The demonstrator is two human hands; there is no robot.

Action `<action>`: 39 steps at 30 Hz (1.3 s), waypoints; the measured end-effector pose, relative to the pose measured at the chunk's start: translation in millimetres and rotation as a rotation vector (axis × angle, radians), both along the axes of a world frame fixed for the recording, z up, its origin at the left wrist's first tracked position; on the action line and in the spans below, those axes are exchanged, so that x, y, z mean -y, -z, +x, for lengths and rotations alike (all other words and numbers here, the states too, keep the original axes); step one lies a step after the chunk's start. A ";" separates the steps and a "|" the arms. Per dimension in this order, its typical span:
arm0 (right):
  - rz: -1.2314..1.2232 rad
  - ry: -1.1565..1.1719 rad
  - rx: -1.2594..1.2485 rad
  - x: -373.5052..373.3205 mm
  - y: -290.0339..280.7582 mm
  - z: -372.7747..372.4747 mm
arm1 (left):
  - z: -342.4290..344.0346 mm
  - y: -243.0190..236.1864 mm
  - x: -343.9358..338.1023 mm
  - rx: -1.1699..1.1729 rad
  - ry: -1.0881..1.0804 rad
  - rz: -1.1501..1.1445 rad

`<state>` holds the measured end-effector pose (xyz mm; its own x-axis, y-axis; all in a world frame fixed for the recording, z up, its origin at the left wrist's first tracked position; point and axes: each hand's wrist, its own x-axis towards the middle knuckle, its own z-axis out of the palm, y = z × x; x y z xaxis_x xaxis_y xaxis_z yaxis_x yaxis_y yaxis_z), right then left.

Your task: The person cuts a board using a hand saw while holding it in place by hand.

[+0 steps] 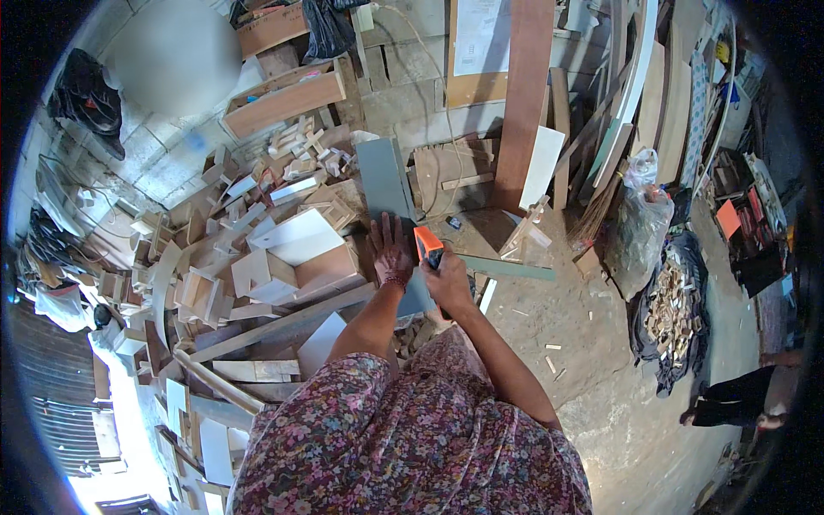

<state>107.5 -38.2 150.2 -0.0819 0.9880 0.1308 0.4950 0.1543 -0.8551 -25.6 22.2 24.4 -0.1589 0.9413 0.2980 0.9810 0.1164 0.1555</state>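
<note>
Cluttered floor point(592, 343); left hand point(391, 254) flat on grey board point(382, 176); right hand point(448, 280) grips orange tool point(427, 240), seemingly half-hidden.

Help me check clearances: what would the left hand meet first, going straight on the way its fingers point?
Most likely the far stretch of the grey board, which the left hand seems to rest on; exact contact is hard to judge from above.
</note>
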 end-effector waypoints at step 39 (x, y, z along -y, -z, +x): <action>-0.275 0.032 -0.446 103.7 2.3 25.5 | 5.3 0.5 -3.2 0.424 -0.234 0.032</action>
